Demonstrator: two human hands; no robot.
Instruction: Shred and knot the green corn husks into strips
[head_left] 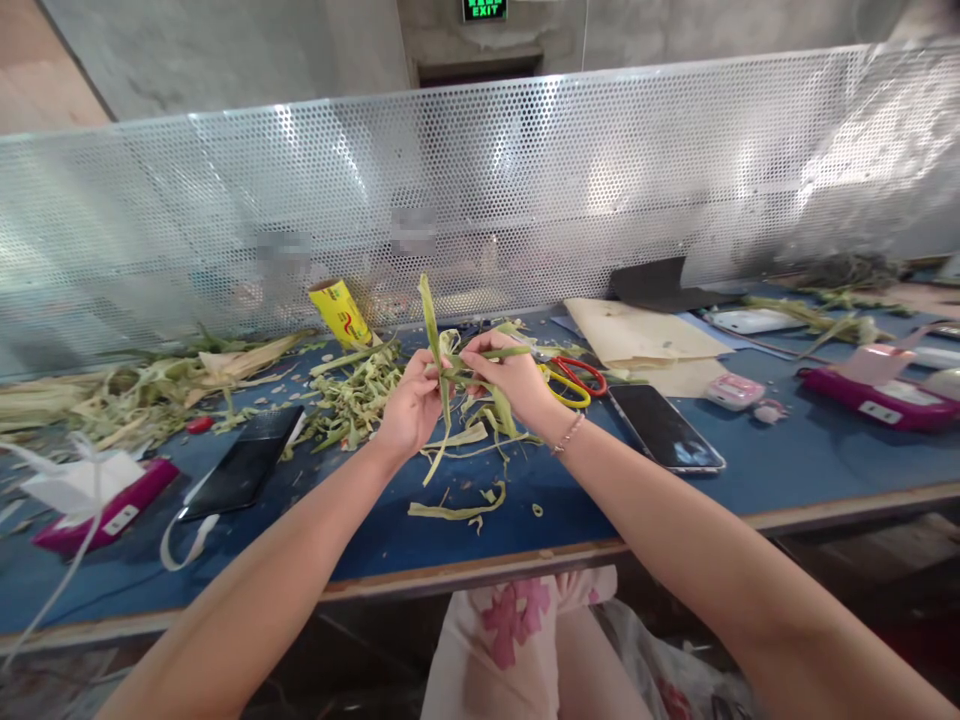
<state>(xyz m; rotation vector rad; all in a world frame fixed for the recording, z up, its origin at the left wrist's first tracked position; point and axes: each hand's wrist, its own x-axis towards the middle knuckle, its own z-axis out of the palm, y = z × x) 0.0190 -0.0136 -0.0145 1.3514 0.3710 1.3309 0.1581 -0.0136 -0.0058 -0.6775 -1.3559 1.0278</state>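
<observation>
Above the middle of the blue table, my left hand (411, 408) is closed with thumb and fingertips around pale green strips that look like corn husk (429, 312). One long strip stands up from its fingers and trails below them. My right hand (517, 382) pinches the same bunch from the other side, a green strip lying across its fingers. Both hands nearly meet; their fingers hide where the strips cross. A heap of short, knotted husk pieces (346, 398) lies beside my left hand. Scissors with red and yellow handles (579, 378) rest just beyond my right hand.
Loose husk scraps (461, 512) lie near the front edge. Phones (247, 462) (664, 428) flank my arms. A yellow tube (341, 312) leans at the back before a perforated metal screen (480, 180). Brown paper (645, 335), a pink case (735, 391) and magenta devices (877, 400) sit around.
</observation>
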